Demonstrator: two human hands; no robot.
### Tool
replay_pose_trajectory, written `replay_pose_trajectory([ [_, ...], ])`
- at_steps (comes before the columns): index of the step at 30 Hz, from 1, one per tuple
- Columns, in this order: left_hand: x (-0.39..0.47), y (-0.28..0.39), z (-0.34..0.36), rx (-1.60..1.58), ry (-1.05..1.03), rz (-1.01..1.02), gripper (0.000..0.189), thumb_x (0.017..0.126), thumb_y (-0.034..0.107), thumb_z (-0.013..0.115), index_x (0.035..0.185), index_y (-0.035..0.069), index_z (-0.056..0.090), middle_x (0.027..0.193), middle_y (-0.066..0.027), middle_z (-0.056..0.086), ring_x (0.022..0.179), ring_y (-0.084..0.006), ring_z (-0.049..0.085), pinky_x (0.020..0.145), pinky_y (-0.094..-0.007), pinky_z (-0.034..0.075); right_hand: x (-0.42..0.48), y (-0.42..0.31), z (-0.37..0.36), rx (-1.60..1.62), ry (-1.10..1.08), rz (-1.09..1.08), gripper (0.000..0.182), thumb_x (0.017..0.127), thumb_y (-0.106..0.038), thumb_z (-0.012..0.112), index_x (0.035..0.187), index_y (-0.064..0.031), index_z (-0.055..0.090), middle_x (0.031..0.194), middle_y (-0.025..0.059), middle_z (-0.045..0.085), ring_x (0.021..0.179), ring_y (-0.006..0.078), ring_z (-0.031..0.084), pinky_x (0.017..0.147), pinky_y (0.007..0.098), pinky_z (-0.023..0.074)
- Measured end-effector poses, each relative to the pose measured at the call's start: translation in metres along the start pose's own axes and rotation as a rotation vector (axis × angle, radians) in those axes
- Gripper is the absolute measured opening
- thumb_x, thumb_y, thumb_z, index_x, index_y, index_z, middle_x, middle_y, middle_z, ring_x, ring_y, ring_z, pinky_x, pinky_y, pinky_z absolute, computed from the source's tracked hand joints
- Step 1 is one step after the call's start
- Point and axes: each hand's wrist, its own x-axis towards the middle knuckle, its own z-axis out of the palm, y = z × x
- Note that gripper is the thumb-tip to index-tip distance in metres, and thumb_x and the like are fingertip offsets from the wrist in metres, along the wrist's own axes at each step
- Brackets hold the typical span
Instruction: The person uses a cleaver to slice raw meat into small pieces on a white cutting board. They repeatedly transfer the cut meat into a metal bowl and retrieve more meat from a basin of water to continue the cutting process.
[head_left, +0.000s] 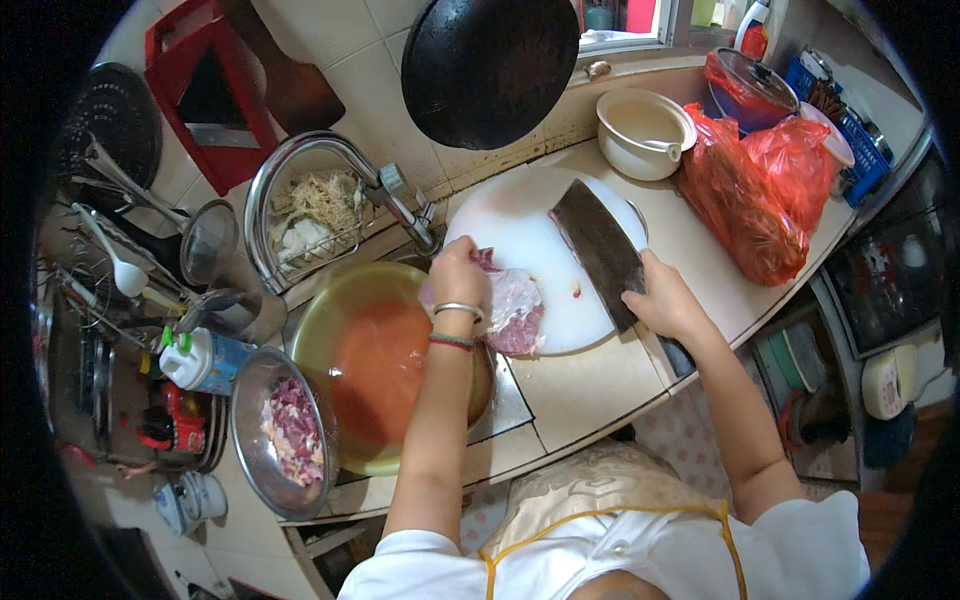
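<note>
My left hand (459, 281) grips a piece of raw meat (514, 315) at the left side of a round white cutting board (517, 202). A cleaver (596, 244) is in my right hand (664, 296), its broad dark blade over the right part of the board. A small scrap of meat (576, 289) lies on the board between the blade and the large piece. Left of the board, a yellowish basin (315, 337) holds reddish water. Beside that basin, a metal bowl (244, 420) contains cut raw meat (292, 435).
A curved faucet (262, 195) arches beside the basin. Red plastic bags (750, 195) and a cream pot (637, 165) stand right of the board. A round black pan (491, 71) hangs on the wall. A white jug (202, 360) and ladles are at the left.
</note>
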Motion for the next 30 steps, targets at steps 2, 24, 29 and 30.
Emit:
replay_pose_trajectory([
  [2,0.001,-0.022,-0.012,-0.008,0.053,-0.070,0.007,0.072,0.001,0.054,0.072,0.004,0.061,0.073,-0.0202,0.060,0.068,-0.0365,0.058,0.061,-0.0406,0.046,-0.013,0.000,-0.003,0.096,0.042,0.044,0.038,0.075,-0.007,0.062,0.106,0.0075,0.046,0.088,0.0316,0.060,0.088,0.0436,0.060,0.080,0.0437,0.0468],
  [24,-0.043,-0.050,-0.019,0.088,0.098,0.143,0.021,0.070,0.001,0.057,0.090,0.002,0.064,0.088,-0.0177,0.062,0.085,-0.0339,0.060,0.078,-0.0401,0.049,-0.049,0.028,-0.028,0.223,0.123,0.178,0.032,0.074,-0.004,0.064,0.099,0.0052,0.047,0.072,0.0236,0.059,0.071,0.0355,0.064,0.064,0.0422,0.0493],
  [29,-0.070,0.067,0.043,-0.235,-0.261,0.354,0.021,0.079,0.009,0.063,0.098,0.003,0.059,0.087,-0.0170,0.055,0.078,-0.0339,0.058,0.070,-0.0387,0.050,-0.046,0.034,-0.053,0.250,0.024,0.230,0.033,0.073,-0.005,0.064,0.099,0.0073,0.047,0.073,0.0264,0.060,0.073,0.0418,0.062,0.064,0.0435,0.0489],
  [30,-0.068,0.066,0.054,-0.157,-0.291,0.366,0.014,0.078,0.006,0.061,0.092,0.002,0.059,0.085,-0.0169,0.055,0.076,-0.0347,0.057,0.069,-0.0394,0.049,-0.043,0.045,-0.054,0.236,0.052,0.161,0.033,0.073,-0.006,0.064,0.099,0.0074,0.047,0.073,0.0267,0.059,0.073,0.0423,0.062,0.063,0.0436,0.0487],
])
